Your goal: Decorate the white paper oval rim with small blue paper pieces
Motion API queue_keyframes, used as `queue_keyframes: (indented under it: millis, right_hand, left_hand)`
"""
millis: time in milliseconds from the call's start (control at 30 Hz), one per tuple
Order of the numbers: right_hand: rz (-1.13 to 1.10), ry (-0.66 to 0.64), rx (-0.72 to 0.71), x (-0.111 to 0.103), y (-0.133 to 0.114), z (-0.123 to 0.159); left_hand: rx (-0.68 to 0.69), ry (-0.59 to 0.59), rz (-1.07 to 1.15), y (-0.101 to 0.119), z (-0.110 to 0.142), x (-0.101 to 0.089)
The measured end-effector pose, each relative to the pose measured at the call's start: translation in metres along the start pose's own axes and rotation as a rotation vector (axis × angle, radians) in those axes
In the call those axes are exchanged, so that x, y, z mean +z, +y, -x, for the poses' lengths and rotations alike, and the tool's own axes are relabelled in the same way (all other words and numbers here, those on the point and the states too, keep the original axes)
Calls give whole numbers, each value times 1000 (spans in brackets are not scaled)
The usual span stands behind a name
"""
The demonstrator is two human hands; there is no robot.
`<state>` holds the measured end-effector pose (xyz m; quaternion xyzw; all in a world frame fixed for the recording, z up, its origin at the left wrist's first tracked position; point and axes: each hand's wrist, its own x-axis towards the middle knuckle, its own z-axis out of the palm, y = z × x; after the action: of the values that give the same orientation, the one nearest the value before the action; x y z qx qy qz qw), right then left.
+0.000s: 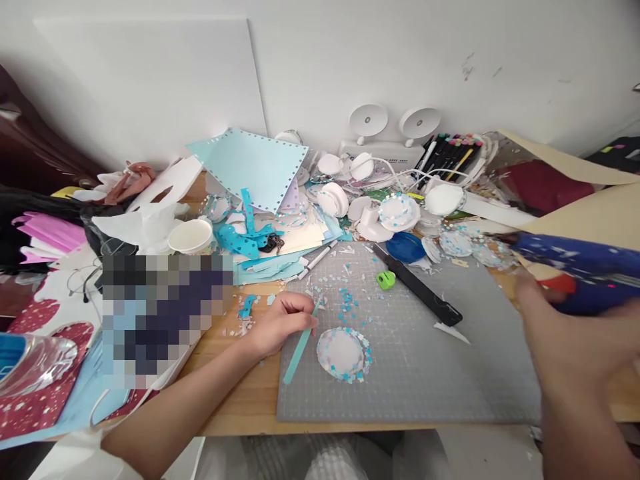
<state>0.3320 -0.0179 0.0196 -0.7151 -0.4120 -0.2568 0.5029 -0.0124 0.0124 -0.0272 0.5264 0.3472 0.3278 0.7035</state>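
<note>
- Head view: the left hand pinches a narrow teal paper strip between thumb and fingers; the strip slants, its lower end over the left edge of a gray cutting mat.
- Just right of the strip, a round white piece lies on the mat, its rim set with small blue and white bits.
- The right hand, blurred, is at the right side by a dark blue tool with an orange-red part; whether its fingers close around the tool, I cannot tell.
- Loose blue bits are scattered on the mat above the round piece.
- A black cutter lies aslant farther right, with a small green object beside it.
- A blue disc lies near the cutter's upper end.
- Behind the mat are more decorated white rounds, a light blue sheet with a punched border, and a paper cup.
- The mat lies on a wooden table.
</note>
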Motion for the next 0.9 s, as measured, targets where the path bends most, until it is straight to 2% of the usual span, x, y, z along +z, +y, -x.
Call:
queue_keyframes:
  millis: [33, 133, 200, 367, 567, 900]
  right_hand:
    - [-43, 8, -2, 6, -17, 2]
    - [-224, -230, -13, 22, -59, 22]
    - [-296, -362, -70, 30, -72, 41]
    - [-357, -488, -292, 40, -71, 76]
    - [-391, -595, -227, 38, -70, 79]
    - [-355, -578, -321, 39, -74, 81]
  left_hand:
    - [3, -5, -15, 0, 0, 0]
    - [6, -13, -47, 1, 0, 0]
    - [-4, -26, -54, 1, 0, 0]
    - [-13, -59, -83, 1, -1, -1]
    - [0, -77, -80, 4, -2, 0]
    - [-9, -91, -85, 3, -1, -1]
